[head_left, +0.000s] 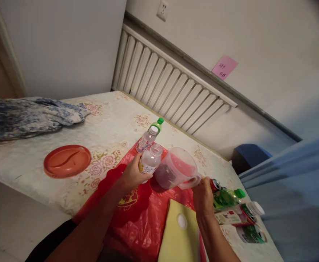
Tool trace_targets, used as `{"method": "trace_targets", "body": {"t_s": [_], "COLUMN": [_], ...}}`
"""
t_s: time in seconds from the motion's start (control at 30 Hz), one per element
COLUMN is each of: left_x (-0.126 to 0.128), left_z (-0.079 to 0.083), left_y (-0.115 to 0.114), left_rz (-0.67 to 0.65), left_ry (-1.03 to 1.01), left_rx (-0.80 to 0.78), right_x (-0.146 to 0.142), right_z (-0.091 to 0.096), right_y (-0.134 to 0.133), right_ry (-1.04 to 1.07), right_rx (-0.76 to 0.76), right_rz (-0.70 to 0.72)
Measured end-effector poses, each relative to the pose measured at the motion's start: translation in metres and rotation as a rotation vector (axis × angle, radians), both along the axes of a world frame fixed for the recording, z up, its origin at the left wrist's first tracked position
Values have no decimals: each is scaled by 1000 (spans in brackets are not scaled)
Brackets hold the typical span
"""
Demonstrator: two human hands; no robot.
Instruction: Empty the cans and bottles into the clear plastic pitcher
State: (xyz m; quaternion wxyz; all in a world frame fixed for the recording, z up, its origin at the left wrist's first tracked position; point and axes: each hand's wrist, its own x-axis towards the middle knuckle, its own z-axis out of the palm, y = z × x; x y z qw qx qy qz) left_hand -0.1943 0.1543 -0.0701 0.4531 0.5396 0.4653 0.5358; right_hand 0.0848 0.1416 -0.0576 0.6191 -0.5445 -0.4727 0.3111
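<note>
My left hand [134, 171] is wrapped round a clear plastic bottle [151, 159] with no cap and a printed label. Just right of it is a translucent plastic measuring jug [179, 163] with dark liquid in its lower part. The jug's handle is in the grip of my right hand [203, 193], and the jug is tilted. Beneath both lies a red plastic sheet [145, 229] with a red scalloped tray [112, 185] on it. Behind the held bottle stand a white-capped bottle [147, 139] and a green-capped bottle [158, 124].
Cans and bottles, among them a green bottle [227, 196], crowd the right side. A folded yellow cloth [175, 233] lies in front. An orange-red lid [66, 162] and a patterned cloth [34, 116] are on the left. A radiator [164, 76] runs behind the table.
</note>
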Motion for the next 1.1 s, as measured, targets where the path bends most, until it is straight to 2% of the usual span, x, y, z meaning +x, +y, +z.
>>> {"method": "trace_targets", "body": {"t_s": [0.1,0.17,0.3,0.43,0.63,0.83,0.97,1.1], "left_x": [0,0,2,3,7,41,74,95], "left_z": [1,2,4,5,11,20,11,0], "left_y": [0,0,-1,-4,-27,-77,-110,-134], "left_rz": [-8,-25,-40,-52,-75,-171,-226,-237], "left_ry": [9,3,-4,0,-40,-64,-92,62], "left_rx": [-1,-3,-18,-36,-40,-53,-122,-180], "right_x": [23,37,45,38,39,45,49,53], "right_z": [-13,-26,-49,-60,-65,-70,-69,-53], "right_y": [-20,-39,-80,-101,-102,-106,-109,-114], "right_ry": [-117,-323,-696,-828,-811,-726,-596,-481], "right_rx": [-136,-235,-299,-275,-212,-139,-142,-125], "right_rz": [-96,-93,100,170,168,124,110,151]}}
